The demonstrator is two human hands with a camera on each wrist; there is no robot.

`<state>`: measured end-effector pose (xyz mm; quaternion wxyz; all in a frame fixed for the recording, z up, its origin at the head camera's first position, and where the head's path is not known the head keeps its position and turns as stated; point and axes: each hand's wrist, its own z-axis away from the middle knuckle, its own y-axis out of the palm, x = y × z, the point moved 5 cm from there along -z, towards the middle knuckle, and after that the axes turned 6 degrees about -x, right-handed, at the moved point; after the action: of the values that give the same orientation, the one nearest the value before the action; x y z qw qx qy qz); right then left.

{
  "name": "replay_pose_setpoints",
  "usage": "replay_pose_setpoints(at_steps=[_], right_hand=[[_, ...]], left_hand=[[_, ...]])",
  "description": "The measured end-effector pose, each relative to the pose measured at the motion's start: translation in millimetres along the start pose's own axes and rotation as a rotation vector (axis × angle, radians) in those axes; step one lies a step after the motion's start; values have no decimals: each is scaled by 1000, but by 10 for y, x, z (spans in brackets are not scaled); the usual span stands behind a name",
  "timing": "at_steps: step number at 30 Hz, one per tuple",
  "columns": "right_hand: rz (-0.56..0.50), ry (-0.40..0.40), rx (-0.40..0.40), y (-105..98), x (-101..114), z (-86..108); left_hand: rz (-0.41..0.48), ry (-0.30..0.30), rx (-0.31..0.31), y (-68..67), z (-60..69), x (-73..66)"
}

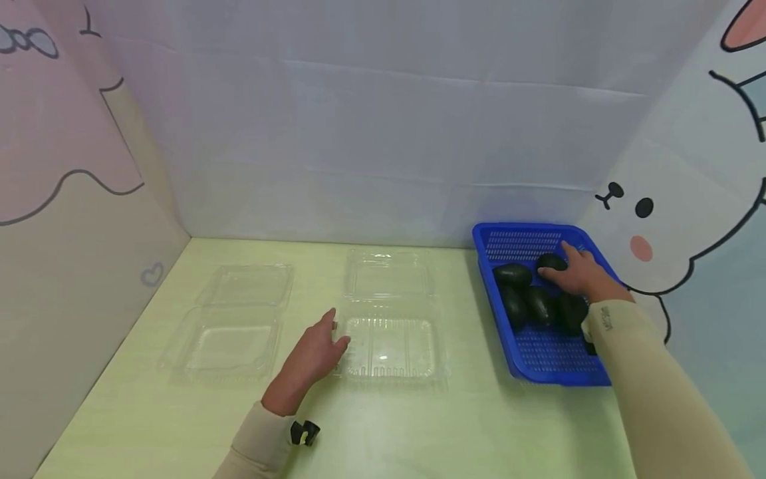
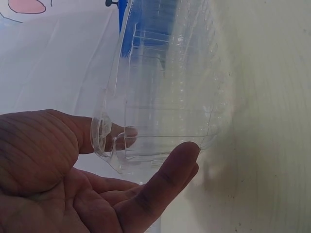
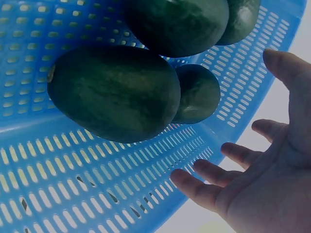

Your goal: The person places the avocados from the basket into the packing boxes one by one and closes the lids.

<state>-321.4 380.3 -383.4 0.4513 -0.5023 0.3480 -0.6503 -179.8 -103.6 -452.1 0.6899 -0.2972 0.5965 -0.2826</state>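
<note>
My left hand [image 1: 314,352] holds the left edge of a clear plastic clamshell container [image 1: 389,346] that lies unfolded on the table. In the left wrist view, the thumb of my left hand [image 2: 112,189] reaches over the container's rim [image 2: 104,131], with the fingers on the outside of the wall. Over a blue basket [image 1: 497,319] on the right, my right hand [image 1: 577,269] is at a dark green avocado [image 1: 550,261]. The right wrist view shows the right hand [image 3: 252,165] with fingers spread and the palm bare, beside several avocados [image 3: 116,94].
Another unfolded clear container [image 1: 227,346] lies on the left of the pale table [image 1: 371,432]. A white cloth wall [image 1: 383,133] stands behind, and printed panels border both sides. The basket's raised perforated walls surround the avocados.
</note>
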Motion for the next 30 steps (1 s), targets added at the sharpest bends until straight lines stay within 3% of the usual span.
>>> replay_pose_setpoints(at_steps=[14, 30], right_hand=[[38, -57, -64, 148, -67, -247], [55, -48, -65, 290, -86, -310]], left_hand=[[34, -5, -24, -23, -23, 29], [58, -49, -23, 7, -32, 34]])
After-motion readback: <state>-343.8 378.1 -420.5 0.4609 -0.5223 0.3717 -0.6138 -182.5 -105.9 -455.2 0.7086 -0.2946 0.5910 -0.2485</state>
